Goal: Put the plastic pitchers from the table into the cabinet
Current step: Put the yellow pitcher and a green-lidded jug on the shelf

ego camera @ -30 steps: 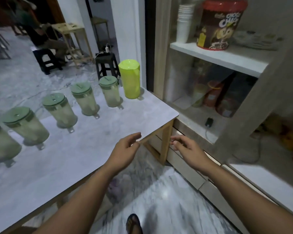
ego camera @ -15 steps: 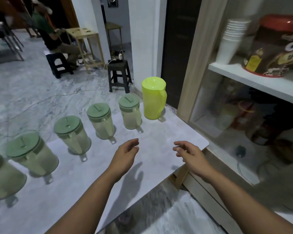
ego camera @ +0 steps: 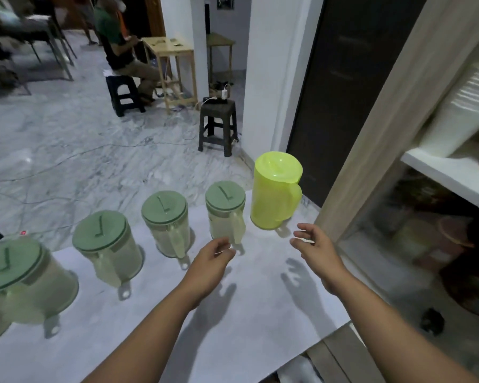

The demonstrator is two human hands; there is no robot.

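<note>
A bright yellow-green pitcher (ego camera: pixel 274 192) stands at the far right corner of the white table (ego camera: pixel 260 313). To its left runs a row of several clear pitchers with green lids; the nearest to the yellow one is a clear pitcher (ego camera: pixel 226 211), then another clear pitcher (ego camera: pixel 166 225). My left hand (ego camera: pixel 212 258) hovers empty, fingers apart, just in front of the nearest clear pitcher's handle. My right hand (ego camera: pixel 314 248) is open and empty, just below and to the right of the yellow pitcher. The cabinet (ego camera: pixel 448 172) stands open at the right.
The cabinet's white shelf carries a stack of white cups (ego camera: pixel 465 106); dim jars sit below it. A dark stool (ego camera: pixel 219 125) stands beyond the table. Farther back, a person sits on a low stool (ego camera: pixel 125 96) by a wooden side table (ego camera: pixel 172 67).
Both hands have moved forward over the table, from its front edge to just short of the pitchers. The view has swung left, away from the cabinet shelves.
</note>
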